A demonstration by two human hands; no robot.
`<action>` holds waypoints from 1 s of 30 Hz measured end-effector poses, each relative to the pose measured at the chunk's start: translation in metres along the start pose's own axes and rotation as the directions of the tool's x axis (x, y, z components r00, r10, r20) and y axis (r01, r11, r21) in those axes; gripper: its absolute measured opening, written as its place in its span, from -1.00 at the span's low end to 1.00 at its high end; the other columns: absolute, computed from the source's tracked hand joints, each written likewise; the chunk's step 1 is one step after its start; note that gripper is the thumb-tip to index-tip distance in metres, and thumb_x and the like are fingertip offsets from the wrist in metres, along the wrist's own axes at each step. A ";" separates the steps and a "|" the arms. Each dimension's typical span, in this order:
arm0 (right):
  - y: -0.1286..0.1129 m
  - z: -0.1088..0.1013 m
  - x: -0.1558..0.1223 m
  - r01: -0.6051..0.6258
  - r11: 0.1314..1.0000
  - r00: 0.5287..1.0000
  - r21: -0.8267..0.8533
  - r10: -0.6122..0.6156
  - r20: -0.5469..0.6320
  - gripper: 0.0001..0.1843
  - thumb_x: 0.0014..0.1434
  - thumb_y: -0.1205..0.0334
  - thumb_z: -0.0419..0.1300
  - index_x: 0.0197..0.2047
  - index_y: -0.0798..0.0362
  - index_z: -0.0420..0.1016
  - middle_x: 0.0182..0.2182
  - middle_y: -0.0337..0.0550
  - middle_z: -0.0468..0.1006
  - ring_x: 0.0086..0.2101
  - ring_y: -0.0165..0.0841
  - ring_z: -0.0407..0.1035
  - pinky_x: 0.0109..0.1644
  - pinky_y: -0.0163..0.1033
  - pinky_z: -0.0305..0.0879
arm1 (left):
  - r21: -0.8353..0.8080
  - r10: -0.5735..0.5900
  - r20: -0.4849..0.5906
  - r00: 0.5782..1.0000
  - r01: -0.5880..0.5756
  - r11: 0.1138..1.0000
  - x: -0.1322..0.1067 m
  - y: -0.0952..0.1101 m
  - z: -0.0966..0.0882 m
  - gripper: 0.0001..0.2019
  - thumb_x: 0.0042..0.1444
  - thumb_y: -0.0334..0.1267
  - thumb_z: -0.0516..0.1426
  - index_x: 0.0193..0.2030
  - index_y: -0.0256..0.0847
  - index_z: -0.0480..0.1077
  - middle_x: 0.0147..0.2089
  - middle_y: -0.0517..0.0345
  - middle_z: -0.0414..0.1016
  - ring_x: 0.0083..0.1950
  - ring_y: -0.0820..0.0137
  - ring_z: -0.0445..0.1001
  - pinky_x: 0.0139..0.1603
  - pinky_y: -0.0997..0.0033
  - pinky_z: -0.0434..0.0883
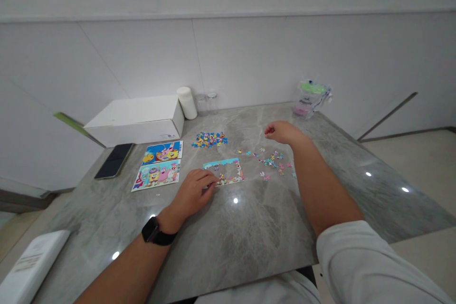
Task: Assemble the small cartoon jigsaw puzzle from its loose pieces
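puzzle border (239, 167), rectangular, under unclenched left hand (197, 189); right hand (283, 132) curled above marbled tabletop (242, 242), grip unclear.

Sported a watch (155, 231) on the left wrist (170, 221), with a dark, glossy, round-cornered screen (150, 229) and a plain black strap (166, 238)! Over on the right, wore a loose, whitish short sleeve (342, 247), softly creased, finished around the elbow. Left both forearms (121, 268) bare, and showed more white cloth (263, 289) low down!
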State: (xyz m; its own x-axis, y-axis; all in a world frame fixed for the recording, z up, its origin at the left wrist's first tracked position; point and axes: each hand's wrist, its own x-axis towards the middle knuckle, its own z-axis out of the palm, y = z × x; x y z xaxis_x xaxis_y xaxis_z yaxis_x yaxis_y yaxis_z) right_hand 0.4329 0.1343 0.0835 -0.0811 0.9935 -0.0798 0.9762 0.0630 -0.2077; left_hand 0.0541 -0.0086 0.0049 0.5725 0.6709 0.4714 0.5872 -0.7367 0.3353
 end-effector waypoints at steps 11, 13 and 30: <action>-0.006 0.047 0.018 0.002 0.990 0.978 -0.144 0.028 0.205 -0.70 0.05 0.35 0.41 -0.11 -0.02 0.78 -0.09 -0.06 0.76 -0.12 -0.24 0.61 -0.15 -0.33 0.38 | 0.003 -0.108 -0.127 0.986 0.110 0.994 -0.004 -0.006 0.001 -0.79 0.38 -0.35 0.13 0.04 -0.11 0.57 -0.03 0.04 0.64 0.00 0.25 0.60 0.10 0.16 0.53; -0.009 0.050 0.017 0.014 0.988 0.975 -0.151 0.020 0.221 -0.72 0.02 0.36 0.41 -0.15 -0.01 0.78 -0.12 -0.05 0.77 -0.14 -0.25 0.61 -0.15 -0.34 0.38 | -0.003 -0.116 -0.123 0.986 0.116 0.993 -0.004 -0.007 0.002 -0.78 0.38 -0.34 0.13 0.05 -0.11 0.57 -0.02 0.04 0.64 0.02 0.25 0.60 0.11 0.16 0.53; -0.058 0.044 0.003 0.203 0.822 0.955 0.532 -0.287 0.078 -0.86 0.15 0.25 0.27 -0.22 0.06 0.62 -0.33 -0.18 0.67 -0.29 -0.35 0.51 -0.18 -0.32 0.38 | -0.045 -0.123 -0.138 0.983 0.118 0.992 -0.006 -0.009 0.005 -0.78 0.37 -0.37 0.14 0.05 -0.12 0.58 -0.03 0.02 0.64 0.03 0.26 0.59 0.11 0.16 0.52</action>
State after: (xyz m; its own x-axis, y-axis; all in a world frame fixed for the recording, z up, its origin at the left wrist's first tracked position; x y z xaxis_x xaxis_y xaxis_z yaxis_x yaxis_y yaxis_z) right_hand 0.3672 0.1295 0.0527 -0.3733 0.9230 -0.0930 0.6785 0.2033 -0.7059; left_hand 0.0481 -0.0049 -0.0046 0.4111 0.7381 0.5349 0.6243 -0.6556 0.4248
